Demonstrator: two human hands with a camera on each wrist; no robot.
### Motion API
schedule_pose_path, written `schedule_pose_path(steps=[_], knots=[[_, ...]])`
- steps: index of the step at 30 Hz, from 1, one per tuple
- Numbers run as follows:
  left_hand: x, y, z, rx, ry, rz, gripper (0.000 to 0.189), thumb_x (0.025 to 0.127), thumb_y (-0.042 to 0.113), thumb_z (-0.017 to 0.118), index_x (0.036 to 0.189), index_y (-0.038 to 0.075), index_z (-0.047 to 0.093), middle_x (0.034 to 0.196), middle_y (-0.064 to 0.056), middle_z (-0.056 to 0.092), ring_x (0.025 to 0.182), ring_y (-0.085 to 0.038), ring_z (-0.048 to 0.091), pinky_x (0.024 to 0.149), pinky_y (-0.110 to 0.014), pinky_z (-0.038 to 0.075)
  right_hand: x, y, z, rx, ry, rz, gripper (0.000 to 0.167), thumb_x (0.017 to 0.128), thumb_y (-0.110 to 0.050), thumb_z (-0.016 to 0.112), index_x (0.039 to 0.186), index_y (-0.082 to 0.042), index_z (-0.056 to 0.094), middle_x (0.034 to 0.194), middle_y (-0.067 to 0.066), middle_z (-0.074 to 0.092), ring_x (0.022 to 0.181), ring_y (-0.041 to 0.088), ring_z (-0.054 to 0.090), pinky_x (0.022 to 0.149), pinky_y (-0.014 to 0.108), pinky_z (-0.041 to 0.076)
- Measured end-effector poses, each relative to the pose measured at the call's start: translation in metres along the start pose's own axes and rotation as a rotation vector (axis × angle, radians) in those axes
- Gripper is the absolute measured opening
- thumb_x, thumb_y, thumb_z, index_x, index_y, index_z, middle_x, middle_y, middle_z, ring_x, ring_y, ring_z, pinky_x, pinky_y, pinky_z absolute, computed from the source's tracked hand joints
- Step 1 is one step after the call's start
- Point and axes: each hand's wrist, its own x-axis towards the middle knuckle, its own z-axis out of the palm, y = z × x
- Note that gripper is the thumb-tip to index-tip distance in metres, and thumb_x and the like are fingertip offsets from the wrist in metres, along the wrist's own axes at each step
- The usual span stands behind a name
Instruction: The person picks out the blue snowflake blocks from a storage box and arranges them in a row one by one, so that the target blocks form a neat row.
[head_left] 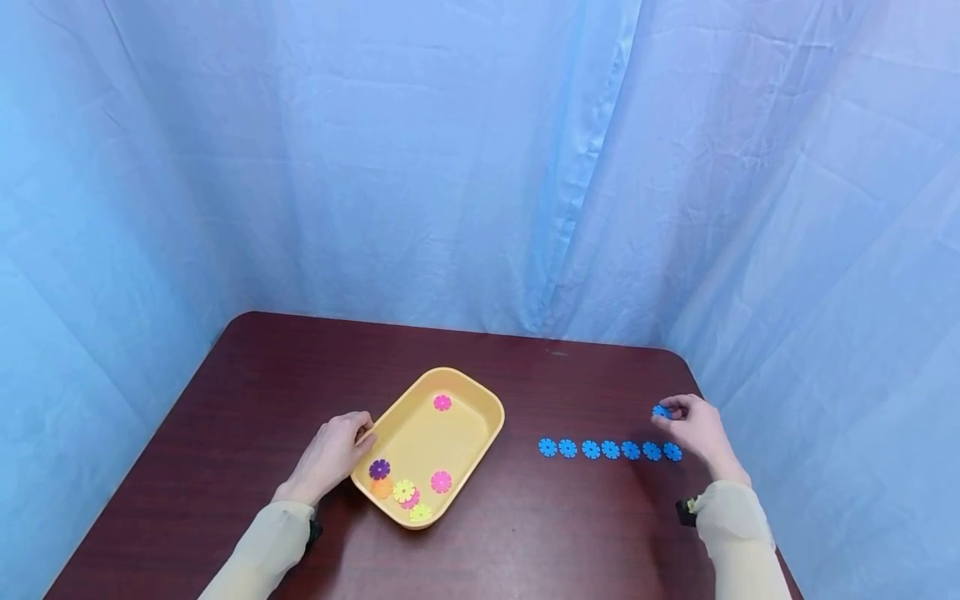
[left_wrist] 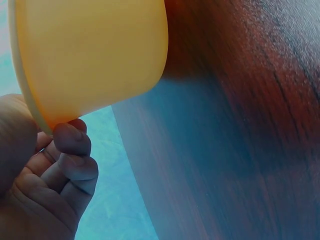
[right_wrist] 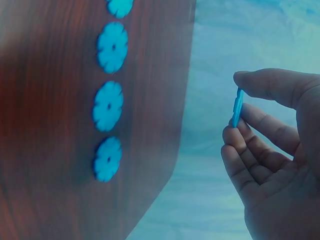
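My left hand point(head_left: 336, 454) pinches the left rim of a yellow plastic tray point(head_left: 491, 400), its thumb and fingers on either side of the edge in the left wrist view. Inside the tray lie several flower-shaped discs: a purple disc point(head_left: 379, 469), an orange disc point(head_left: 382, 487), yellow ones and pink ones. At the right, my right hand point(head_left: 697, 429) holds a blue flower-shaped disc point(right_wrist: 238, 107) between thumb and fingers, raised over the table. Below that hand, several blue discs point(head_left: 611, 450) lie flat in a straight row.
The dark reddish-brown table point(head_left: 525, 550) has rounded far corners. Light blue curtains point(head_left: 420, 167) hang behind it and along both sides. The row's right end lies near the table's right edge.
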Motion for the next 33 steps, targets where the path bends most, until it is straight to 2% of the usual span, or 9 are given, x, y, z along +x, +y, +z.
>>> schedule_pose_path(steps=[14, 22, 33], knots=[[0.0, -0.001, 0.002, -0.006, -0.004, -0.003, 0.017, 0.088, 0.005, 0.075, 0.081, 0.012, 0.061, 0.069, 0.003, 0.051, 0.059, -0.013, 0.044, 0.053, -0.026, 0.037, -0.012, 0.044, -0.006, -0.023, -0.013, 0.084, 0.048, 0.091, -0.027, 0.074, 0.119, 0.009, 0.06, 0.101, 0.021, 0.062, 0.089, 0.032, 0.057, 0.071, 0.041, 0.054], [-0.001, -0.002, 0.002, -0.002, -0.006, -0.015, 0.015, 0.088, 0.006, 0.075, 0.083, 0.012, 0.062, 0.071, 0.002, 0.053, 0.061, -0.013, 0.045, 0.055, -0.026, 0.039, -0.013, 0.058, -0.005, -0.019, -0.013, 0.117, 0.049, 0.092, -0.026, 0.073, 0.122, 0.01, 0.058, 0.109, 0.027, 0.061, 0.094, 0.036, 0.057, 0.079, 0.051, 0.053], [-0.001, -0.001, 0.001, -0.01, -0.007, -0.015, 0.015, 0.088, 0.006, 0.075, 0.083, 0.012, 0.062, 0.071, 0.003, 0.053, 0.061, -0.013, 0.045, 0.054, -0.026, 0.039, -0.015, 0.079, 0.0, -0.018, -0.044, 0.178, 0.048, 0.091, -0.024, 0.073, 0.119, 0.011, 0.059, 0.103, 0.024, 0.064, 0.089, 0.034, 0.06, 0.075, 0.046, 0.053]])
